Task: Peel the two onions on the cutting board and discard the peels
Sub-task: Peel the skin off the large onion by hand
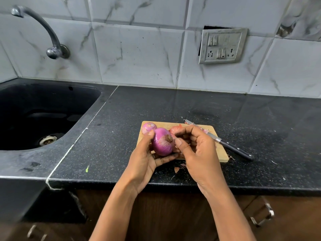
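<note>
**Purple onion held above the board, both hands on it**

We see the left hand (pixel 147 159) wrapped round the larger onion (pixel 162 142). Its thumb lies on the upper left flank and its fingers curl beneath, holding the bulb just above the near edge of the cutting board (pixel 220 153). This onion is glossy and a deep purple-pink, with fine lengthwise lines. Its brown, tufted root end is turned up towards us, and a paler, duller patch lies just beside the root.

The right hand (pixel 196 152) meets the onion from the right with its fingers curled, thumb and forefinger closing in by the root end. We cannot tell whether they pinch a strip of skin or merely touch the surface, as the fingers hide the spot.

The smaller onion (pixel 148 127) sits on the far left corner of the board, pale pink and streaked with white. Loose peels (pixel 174 129), an orange-pink, lie on the board behind the right hand's knuckles. A scrap of peel (pixel 176 169) lies on the black speckled counter (pixel 107 153), just in front of the board.

A knife (pixel 225 142) rests slantwise, its blade across the board's far right corner and its dark handle on the counter. A black sink (pixel 83 94) is set into the counter to the left.
</note>
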A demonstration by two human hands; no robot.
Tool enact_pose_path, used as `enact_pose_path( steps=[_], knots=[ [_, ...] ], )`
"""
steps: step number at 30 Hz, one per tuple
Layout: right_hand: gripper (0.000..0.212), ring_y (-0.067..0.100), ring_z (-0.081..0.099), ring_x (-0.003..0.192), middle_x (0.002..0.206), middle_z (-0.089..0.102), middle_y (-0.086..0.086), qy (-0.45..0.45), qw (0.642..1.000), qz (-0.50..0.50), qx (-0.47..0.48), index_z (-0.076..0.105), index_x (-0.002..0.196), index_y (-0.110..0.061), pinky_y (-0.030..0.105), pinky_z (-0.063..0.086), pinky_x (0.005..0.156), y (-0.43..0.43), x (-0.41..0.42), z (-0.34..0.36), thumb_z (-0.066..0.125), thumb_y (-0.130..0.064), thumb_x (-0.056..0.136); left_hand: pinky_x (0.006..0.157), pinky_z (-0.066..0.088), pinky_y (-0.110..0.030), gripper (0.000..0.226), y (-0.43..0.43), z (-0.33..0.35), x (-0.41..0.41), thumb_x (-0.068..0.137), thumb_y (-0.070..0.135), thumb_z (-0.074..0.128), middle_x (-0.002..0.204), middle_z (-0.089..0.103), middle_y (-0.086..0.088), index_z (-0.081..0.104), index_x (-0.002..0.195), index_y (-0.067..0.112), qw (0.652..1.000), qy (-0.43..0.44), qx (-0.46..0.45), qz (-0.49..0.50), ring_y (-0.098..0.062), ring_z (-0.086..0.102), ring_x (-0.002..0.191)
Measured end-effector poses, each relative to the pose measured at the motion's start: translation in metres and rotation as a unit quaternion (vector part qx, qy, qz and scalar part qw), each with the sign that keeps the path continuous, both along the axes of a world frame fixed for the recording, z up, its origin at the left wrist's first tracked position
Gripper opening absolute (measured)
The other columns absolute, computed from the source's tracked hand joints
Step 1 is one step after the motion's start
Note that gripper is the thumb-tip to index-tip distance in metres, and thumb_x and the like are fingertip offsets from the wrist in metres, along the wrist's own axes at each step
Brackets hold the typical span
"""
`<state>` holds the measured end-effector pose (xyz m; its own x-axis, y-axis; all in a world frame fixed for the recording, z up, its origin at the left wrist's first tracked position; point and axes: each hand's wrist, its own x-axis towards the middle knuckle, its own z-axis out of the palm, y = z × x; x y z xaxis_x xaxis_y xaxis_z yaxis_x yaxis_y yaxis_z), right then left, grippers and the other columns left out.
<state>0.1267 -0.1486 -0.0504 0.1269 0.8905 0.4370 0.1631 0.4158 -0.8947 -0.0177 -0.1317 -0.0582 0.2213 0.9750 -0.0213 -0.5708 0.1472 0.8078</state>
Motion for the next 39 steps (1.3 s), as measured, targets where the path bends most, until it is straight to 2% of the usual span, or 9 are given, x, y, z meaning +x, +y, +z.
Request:
enact_pose_path(
  steps=[5,9,12,18,23,26,32,35,39],
  knots=[
    [0.043,0.009,0.065,0.112,0.113,0.066,-0.013,-0.097,0.993,-0.066,0.032,0.072,0.106,-0.027,0.042,0.055,0.097,0.000,0.006,0.007,0.056,0.009,0.090,0.074,0.064,-0.040,0.050,0.001,0.000,0.001,0.097,0.038,0.051,0.122,0.071,-0.021,0.058,0.131,0.003,1.000,0.017,0.000,0.006,-0.035,0.071,0.106],
    [0.026,0.005,0.067,0.107,0.108,0.070,-0.015,-0.135,0.990,-0.015,0.040,0.075,0.107,-0.027,0.031,0.057,0.090,-0.011,0.003,0.014,0.074,-0.009,0.088,0.069,0.062,-0.032,0.045,0.001,-0.002,0.000,0.097,0.037,0.049,0.105,0.076,-0.014,0.062,0.124,0.004,0.999,0.028,0.023,-0.011,-0.019,0.073,0.089],
    [0.025,0.005,0.070,0.099,0.103,0.073,-0.016,-0.156,0.985,-0.046,0.057,0.077,0.108,-0.025,0.029,0.060,0.082,-0.014,-0.006,0.012,0.081,-0.021,0.085,0.074,0.061,-0.033,0.050,0.002,-0.003,0.001,0.095,0.040,0.051,0.106,0.074,-0.013,0.060,0.129,0.004,0.998,0.047,0.035,-0.010,-0.019,0.071,0.092],
    [0.023,-0.001,0.071,0.087,0.096,0.075,-0.018,-0.191,0.969,-0.122,0.100,0.080,0.106,-0.020,0.027,0.061,0.075,-0.013,-0.013,0.012,0.082,-0.021,0.083,0.077,0.060,-0.036,0.041,0.002,-0.005,0.001,0.093,0.039,0.055,0.106,0.072,-0.005,0.060,0.126,0.014,0.995,0.066,0.069,-0.010,-0.016,0.069,0.092],
    [0.026,-0.017,0.065,0.091,0.093,0.066,-0.031,-0.178,0.974,-0.102,0.092,0.078,0.108,-0.017,0.005,0.049,0.081,-0.013,-0.009,0.013,0.082,-0.012,0.083,0.073,0.059,-0.031,0.027,0.003,-0.006,0.000,0.098,0.032,0.056,0.114,0.068,-0.003,0.057,0.121,0.019,0.996,0.049,0.071,-0.015,-0.012,0.069,0.091],
    [0.025,-0.022,0.062,0.090,0.092,0.062,-0.036,-0.181,0.974,-0.099,0.093,0.078,0.108,-0.016,-0.001,0.043,0.080,-0.014,-0.008,0.011,0.080,-0.009,0.084,0.070,0.060,-0.031,0.022,0.003,-0.006,0.000,0.098,0.030,0.056,0.111,0.068,-0.002,0.055,0.117,0.019,0.996,0.044,0.073,-0.011,-0.011,0.069,0.087],
    [0.025,-0.014,0.067,0.086,0.079,0.065,-0.039,-0.178,0.973,-0.096,0.108,0.077,0.105,-0.022,0.002,0.046,0.078,-0.015,-0.006,0.013,0.078,-0.006,0.085,0.069,0.060,-0.031,0.025,0.001,-0.004,0.001,0.096,0.028,0.057,0.108,0.071,0.000,0.054,0.118,0.017,0.996,0.041,0.080,-0.011,-0.013,0.072,0.087],
    [0.016,0.003,0.071,0.083,0.080,0.075,-0.018,-0.191,0.965,-0.131,0.124,0.082,0.093,-0.016,0.014,0.055,0.073,-0.014,-0.005,0.010,0.077,-0.005,0.083,0.073,0.061,-0.034,0.028,0.000,-0.004,0.001,0.095,0.031,0.059,0.112,0.071,-0.002,0.055,0.119,0.017,0.996,0.046,0.080,-0.007,-0.017,0.071,0.093],
    [0.016,-0.007,0.070,0.084,0.085,0.074,-0.020,-0.190,0.963,-0.154,0.113,0.082,0.093,-0.018,0.014,0.056,0.076,-0.012,-0.003,0.005,0.078,-0.007,0.083,0.075,0.062,-0.037,0.026,0.000,-0.004,0.002,0.094,0.031,0.059,0.115,0.070,-0.004,0.057,0.116,0.019,0.996,0.046,0.072,0.000,-0.020,0.071,0.097]
  ],
)
